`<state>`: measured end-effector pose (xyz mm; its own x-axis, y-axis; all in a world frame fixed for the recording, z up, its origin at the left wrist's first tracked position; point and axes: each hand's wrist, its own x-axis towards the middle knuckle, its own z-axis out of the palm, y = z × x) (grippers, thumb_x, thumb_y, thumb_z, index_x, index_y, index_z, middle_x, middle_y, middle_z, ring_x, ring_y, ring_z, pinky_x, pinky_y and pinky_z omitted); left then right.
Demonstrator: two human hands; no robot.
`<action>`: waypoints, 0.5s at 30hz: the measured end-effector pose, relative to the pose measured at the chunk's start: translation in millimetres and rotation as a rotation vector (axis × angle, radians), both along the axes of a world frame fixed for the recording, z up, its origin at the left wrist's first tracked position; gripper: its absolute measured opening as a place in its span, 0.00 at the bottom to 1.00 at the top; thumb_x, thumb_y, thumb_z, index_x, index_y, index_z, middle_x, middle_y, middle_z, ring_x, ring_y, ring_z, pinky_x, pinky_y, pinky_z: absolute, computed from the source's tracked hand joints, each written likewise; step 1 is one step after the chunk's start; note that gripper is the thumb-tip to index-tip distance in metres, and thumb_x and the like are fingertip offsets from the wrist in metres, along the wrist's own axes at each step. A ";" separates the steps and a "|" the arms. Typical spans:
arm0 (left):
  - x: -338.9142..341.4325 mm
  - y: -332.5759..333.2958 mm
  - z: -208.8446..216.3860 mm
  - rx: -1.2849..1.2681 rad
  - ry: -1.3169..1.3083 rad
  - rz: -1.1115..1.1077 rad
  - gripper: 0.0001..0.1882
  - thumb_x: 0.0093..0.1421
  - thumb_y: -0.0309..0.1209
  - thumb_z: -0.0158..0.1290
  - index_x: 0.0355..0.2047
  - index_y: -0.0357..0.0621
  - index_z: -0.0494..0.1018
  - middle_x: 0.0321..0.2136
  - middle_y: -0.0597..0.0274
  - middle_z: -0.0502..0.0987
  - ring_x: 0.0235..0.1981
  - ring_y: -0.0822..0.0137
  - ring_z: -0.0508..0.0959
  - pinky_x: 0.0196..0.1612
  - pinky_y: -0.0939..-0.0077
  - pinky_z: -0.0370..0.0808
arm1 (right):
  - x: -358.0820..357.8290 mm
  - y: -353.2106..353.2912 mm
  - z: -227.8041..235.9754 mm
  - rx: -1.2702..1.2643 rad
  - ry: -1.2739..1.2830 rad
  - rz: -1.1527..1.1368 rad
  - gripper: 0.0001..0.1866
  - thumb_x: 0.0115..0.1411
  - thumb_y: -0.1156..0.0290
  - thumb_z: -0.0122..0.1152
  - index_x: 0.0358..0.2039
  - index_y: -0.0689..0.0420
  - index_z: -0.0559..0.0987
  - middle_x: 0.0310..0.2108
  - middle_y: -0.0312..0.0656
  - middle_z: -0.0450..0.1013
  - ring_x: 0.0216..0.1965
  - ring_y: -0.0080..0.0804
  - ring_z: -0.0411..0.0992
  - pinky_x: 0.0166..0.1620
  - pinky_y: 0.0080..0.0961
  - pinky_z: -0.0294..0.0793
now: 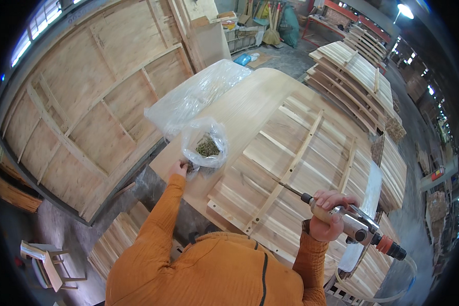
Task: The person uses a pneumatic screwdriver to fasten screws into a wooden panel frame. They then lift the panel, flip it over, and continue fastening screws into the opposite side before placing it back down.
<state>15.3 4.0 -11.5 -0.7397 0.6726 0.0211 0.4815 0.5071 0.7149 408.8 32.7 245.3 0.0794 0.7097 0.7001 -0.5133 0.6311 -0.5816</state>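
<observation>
My right hand [329,214] is wrapped round a power screwdriver [352,224] with a pale and silver body and an orange collar at its rear. Its long bit [290,188] points left, over a wooden batten [275,196] on a slatted wood panel [250,188]. At the near left side of an open clear plastic bag [188,140], my left hand [177,167] has its fingers drawn together; a small dark clump shows at the fingertips, too small to name. Inside the bag lies a heap of small brownish screws [208,147].
The bag stands on a smooth plywood board [239,109] beside plastic-wrapped sheets [204,84]. A large framed plywood panel [86,107] leans at left. Stacked slatted panels [349,76] rise at the far right. The screwdriver's hose [413,275] loops down at right. A wooden chair [48,265] stands lower left.
</observation>
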 end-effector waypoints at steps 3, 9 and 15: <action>1.0 -2.0 3.7 0.216 -0.227 0.079 0.11 0.50 0.31 0.54 0.33 0.39 0.73 0.26 0.58 0.77 0.26 0.68 0.76 0.32 0.76 0.72 | 5.0 4.4 -0.4 -0.009 0.011 -0.022 0.23 0.46 0.62 0.56 0.41 0.57 0.61 0.19 0.38 0.64 0.23 0.30 0.65 0.30 0.31 0.66; 67.2 19.1 27.1 0.479 -0.619 -0.125 0.09 0.54 0.27 0.51 0.34 0.35 0.71 0.28 0.60 0.77 0.27 0.74 0.75 0.31 0.83 0.71 | 3.6 17.6 -7.7 -0.022 0.033 -0.041 0.23 0.46 0.63 0.55 0.40 0.58 0.61 0.19 0.39 0.65 0.23 0.31 0.65 0.30 0.32 0.67; 182.9 68.6 94.2 0.294 -0.885 -0.412 0.09 0.53 0.24 0.50 0.35 0.35 0.72 0.29 0.58 0.77 0.30 0.73 0.76 0.35 0.83 0.72 | 3.5 38.1 -17.9 -0.024 0.012 0.008 0.22 0.46 0.64 0.58 0.38 0.57 0.61 0.20 0.40 0.66 0.24 0.33 0.67 0.33 0.35 0.68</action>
<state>198.2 72.6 82.7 -0.2815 0.9350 -0.2158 -0.1831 0.1684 0.9686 412.3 70.8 227.4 0.0821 0.7272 0.6815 -0.5256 0.6126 -0.5903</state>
